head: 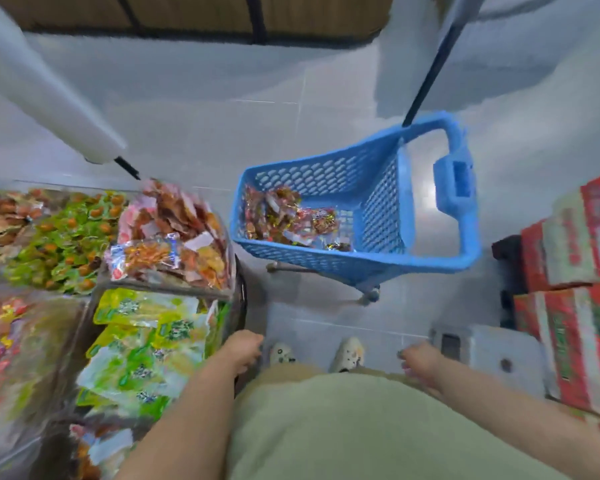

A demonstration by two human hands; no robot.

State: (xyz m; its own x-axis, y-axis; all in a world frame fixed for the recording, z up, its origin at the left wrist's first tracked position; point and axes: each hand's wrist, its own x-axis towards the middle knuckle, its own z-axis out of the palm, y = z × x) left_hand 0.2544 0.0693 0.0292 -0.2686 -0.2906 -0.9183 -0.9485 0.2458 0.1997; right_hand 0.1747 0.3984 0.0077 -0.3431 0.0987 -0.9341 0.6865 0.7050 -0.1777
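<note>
Left hand (246, 351) and right hand (420, 362) hang loosely curled, seemingly empty, short of the blue basket (326, 262), which is parked within reach to collect snack packets (284, 216).

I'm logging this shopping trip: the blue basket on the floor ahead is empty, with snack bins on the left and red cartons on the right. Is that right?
Not empty: the head view shows snack packets lying in the blue basket. The rest holds: snack bins left, red cartons right.
</note>
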